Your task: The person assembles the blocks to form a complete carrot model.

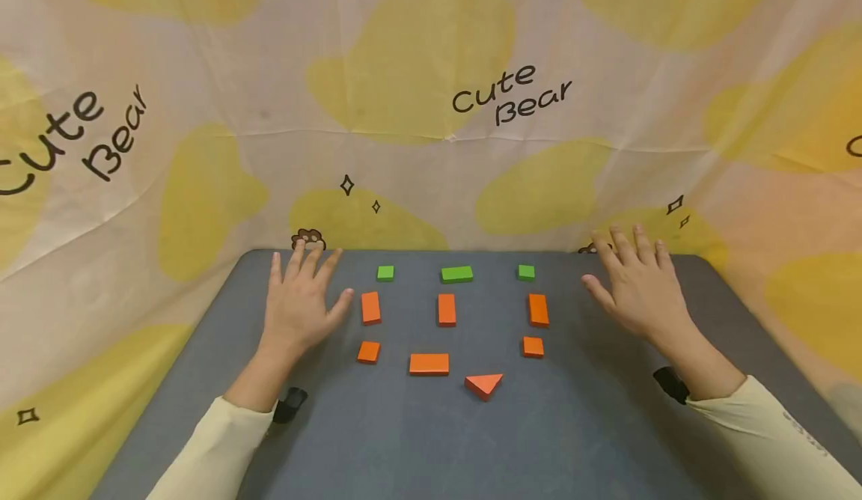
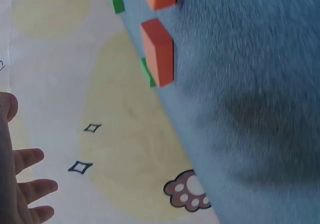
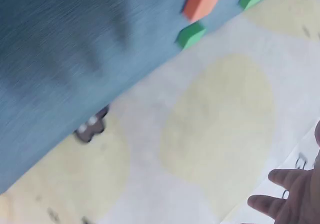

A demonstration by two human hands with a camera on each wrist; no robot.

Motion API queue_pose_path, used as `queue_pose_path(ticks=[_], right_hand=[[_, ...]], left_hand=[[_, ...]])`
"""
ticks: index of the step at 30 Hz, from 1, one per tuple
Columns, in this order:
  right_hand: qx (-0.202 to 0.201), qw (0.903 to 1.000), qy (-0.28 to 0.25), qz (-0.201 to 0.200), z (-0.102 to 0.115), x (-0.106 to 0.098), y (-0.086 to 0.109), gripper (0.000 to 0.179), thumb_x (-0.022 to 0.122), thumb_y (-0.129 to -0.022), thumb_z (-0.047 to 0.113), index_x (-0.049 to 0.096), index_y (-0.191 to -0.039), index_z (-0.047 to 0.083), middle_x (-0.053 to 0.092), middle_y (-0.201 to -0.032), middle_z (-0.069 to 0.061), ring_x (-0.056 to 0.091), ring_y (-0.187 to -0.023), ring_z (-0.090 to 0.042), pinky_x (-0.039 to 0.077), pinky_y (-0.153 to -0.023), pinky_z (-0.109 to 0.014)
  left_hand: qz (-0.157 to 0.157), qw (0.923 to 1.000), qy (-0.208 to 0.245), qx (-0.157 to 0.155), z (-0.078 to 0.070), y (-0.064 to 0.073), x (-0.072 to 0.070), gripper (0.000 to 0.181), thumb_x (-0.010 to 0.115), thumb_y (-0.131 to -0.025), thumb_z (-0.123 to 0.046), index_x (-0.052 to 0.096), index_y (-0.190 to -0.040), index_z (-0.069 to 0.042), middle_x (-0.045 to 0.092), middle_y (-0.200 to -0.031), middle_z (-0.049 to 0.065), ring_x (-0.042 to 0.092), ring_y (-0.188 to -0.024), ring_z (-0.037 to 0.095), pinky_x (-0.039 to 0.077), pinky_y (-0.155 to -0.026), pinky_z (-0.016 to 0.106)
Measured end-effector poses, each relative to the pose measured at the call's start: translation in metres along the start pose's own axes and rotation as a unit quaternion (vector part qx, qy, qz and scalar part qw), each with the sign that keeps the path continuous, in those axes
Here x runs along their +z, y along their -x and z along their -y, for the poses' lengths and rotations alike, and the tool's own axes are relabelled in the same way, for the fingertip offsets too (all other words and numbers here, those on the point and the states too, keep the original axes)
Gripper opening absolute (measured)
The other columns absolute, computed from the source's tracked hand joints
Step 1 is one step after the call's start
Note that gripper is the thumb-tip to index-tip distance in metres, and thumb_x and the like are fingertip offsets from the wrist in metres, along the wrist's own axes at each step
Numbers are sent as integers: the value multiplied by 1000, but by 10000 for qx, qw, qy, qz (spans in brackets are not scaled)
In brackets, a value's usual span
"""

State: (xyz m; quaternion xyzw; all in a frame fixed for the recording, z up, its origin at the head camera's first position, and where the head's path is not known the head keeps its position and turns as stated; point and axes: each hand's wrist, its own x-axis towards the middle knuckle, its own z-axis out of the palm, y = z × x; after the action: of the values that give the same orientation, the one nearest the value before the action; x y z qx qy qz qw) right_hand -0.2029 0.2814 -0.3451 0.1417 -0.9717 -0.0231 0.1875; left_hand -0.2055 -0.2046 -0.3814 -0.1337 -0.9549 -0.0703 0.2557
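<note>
In the head view my left hand (image 1: 299,309) hovers over the table's left side, fingers spread and holding nothing. Nearest its thumb lies an orange rectangular block (image 1: 371,308). My right hand (image 1: 640,294) is likewise spread and bare on the right, with another orange rectangular block (image 1: 538,311) and a small green block (image 1: 526,272) to its left. Between the hands lie a long green block (image 1: 457,275), a small green block (image 1: 385,274), an upright-lying orange block (image 1: 447,311), two small orange blocks (image 1: 368,352) (image 1: 533,347), a wide orange block (image 1: 429,364) and an orange triangular block (image 1: 483,386).
The blocks lie apart from each other on a grey-blue table (image 1: 404,447). Behind and beside it hangs a patterned cloth (image 1: 417,51) with yellow patches and lettering. A black strap (image 1: 291,405) sits at the left wrist, another black strap (image 1: 670,385) at the right.
</note>
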Motion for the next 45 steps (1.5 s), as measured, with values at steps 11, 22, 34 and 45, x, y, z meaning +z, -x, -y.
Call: queue_pose_path(ticks=[11, 22, 34, 45], right_hand=[[-711, 9896, -1228, 234, 68, 22, -28, 69, 57, -93, 48, 37, -149, 13, 40, -148, -16, 32, -137, -43, 34, -100, -68], [-976, 9635, -2251, 1070, 120, 46, -51, 66, 61, -90, 48, 45, -144, 14, 49, -142, -10, 45, -130, -35, 40, -103, -55], [-969, 9441, -2422, 2016, 153, 77, -69, 61, 75, -82, 34, 56, -134, 8, 56, -134, -12, 53, -119, -31, 48, -97, -46], [-1064, 9450, -2277, 2094, 161, 83, -74, 59, 77, -80, 33, 60, -130, 5, 59, -128, -14, 55, -111, -33, 49, -93, -44]], left_hand=[[548, 9971, 520, 133, -5, -5, 27, 63, 60, -85, -47, 53, -138, -13, 53, -138, 17, 36, -137, 43, 31, -106, 63], [1456, 9847, 951, 64, 4, -10, 49, 62, 63, -83, -47, 57, -132, -10, 59, -130, 16, 49, -122, 38, 42, -97, 58], [2161, 9681, 1229, -295, 2, -14, 55, 69, 74, -69, -52, 64, -124, -12, 61, -119, 10, 53, -112, 31, 46, -91, 51], [2503, 9607, 1136, -392, 3, -17, 60, 62, 79, -68, -44, 66, -121, -13, 60, -121, 10, 53, -112, 32, 46, -92, 50]])
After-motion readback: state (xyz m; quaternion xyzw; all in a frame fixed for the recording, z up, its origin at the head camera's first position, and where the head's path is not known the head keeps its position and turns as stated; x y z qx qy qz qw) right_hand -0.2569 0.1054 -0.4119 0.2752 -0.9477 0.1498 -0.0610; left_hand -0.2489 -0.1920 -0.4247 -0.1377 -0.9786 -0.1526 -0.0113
